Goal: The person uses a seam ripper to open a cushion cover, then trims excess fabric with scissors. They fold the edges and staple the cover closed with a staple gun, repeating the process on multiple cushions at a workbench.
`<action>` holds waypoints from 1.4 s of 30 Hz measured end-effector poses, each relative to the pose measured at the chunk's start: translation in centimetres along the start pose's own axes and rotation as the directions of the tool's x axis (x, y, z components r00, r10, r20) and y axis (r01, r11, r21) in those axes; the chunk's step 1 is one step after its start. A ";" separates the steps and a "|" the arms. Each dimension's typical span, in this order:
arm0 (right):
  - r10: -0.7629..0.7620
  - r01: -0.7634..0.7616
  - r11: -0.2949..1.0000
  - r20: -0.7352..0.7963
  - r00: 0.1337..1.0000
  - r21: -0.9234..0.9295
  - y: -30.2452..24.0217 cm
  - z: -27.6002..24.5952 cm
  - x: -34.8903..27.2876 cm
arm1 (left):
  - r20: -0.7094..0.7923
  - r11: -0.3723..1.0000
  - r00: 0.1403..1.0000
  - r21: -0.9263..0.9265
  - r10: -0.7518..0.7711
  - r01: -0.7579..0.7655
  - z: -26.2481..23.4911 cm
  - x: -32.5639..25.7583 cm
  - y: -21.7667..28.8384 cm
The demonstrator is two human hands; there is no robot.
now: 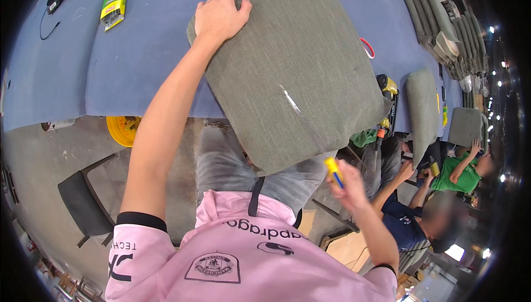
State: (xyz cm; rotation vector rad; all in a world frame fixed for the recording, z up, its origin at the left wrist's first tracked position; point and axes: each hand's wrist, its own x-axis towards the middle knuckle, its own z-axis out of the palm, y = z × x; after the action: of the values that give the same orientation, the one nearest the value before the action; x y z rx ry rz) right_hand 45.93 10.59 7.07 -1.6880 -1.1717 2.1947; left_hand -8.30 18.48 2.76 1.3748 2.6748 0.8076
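Observation:
A grey-green upholstered seat cushion (282, 48) lies tilted across the table's near edge, its near end over my lap. My left hand (223, 16) grips its far left corner, fingers bent around the edge. A shiny whitish streak (290, 101) runs along the fabric, with a darker line continuing toward the near edge. In my right hand (350, 187), a small yellow-and-blue stick-shaped tool (334, 171) is held just off the cushion's near right corner. That hand is slightly blurred, and the tool's exact kind cannot be made out.
The blue-covered table (149, 53) carries a green-and-yellow box (114, 7), a yellow-and-black power tool (388, 95) and another cushion (421, 114). Stacked cushions (442, 25) stand farther right. Co-workers sit at the right. A yellow bucket (119, 133) and black chair (86, 202) are at left.

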 end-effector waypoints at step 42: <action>-0.037 0.040 0.998 0.057 0.998 -0.053 -2.9 1.4 -3.2 | -0.025 0.998 0.999 0.053 0.020 -0.019 0.0 -1.1 -0.7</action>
State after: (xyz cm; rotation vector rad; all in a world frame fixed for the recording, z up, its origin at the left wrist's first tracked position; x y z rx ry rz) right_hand 44.85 10.19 11.47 -1.6201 -1.2779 2.2204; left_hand -8.18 17.34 2.16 1.4131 2.7254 0.7662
